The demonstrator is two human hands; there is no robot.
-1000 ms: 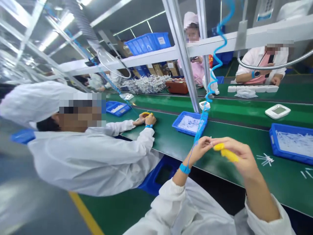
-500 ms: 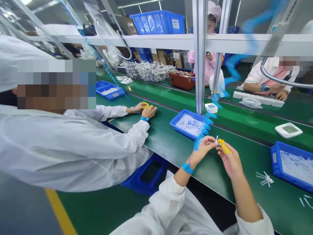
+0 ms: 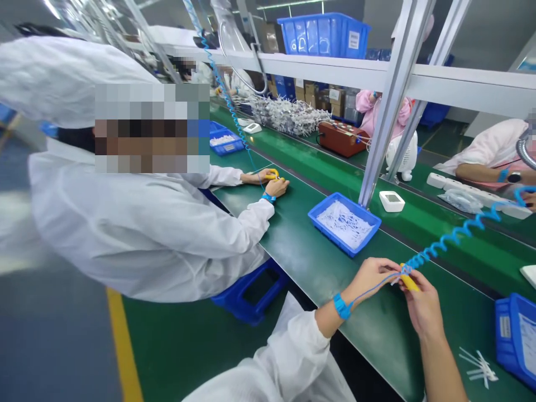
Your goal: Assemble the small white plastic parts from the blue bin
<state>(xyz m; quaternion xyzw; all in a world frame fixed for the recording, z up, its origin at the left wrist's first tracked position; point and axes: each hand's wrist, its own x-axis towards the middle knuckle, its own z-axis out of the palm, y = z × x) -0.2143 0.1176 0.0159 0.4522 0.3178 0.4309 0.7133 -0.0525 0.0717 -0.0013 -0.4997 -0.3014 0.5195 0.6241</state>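
Note:
My left hand [image 3: 368, 277] and my right hand [image 3: 422, 304] meet just above the green table [image 3: 318, 262], fingertips together. The right hand is closed on a small yellow tool [image 3: 408, 281]. The left hand pinches a tiny white part against the tool's tip; the part is too small to make out. A blue wrist strap [image 3: 341, 306] sits on my left wrist, and its coiled blue cord [image 3: 452, 237] runs up to the right, crossing in front of the fingers.
A blue tray of white parts [image 3: 344, 223] lies beyond my hands, another blue tray [image 3: 517, 338] at far right, with loose white parts [image 3: 477, 365] beside it. A co-worker in white [image 3: 138, 223] works at the left. A metal post [image 3: 387, 106], a white device [image 3: 392, 201] and a conveyor stand behind.
The view has swung left and down. My hands have stayed together on the yellow tool and now sit lower and further right in view. The coiled cord has swung out to the right.

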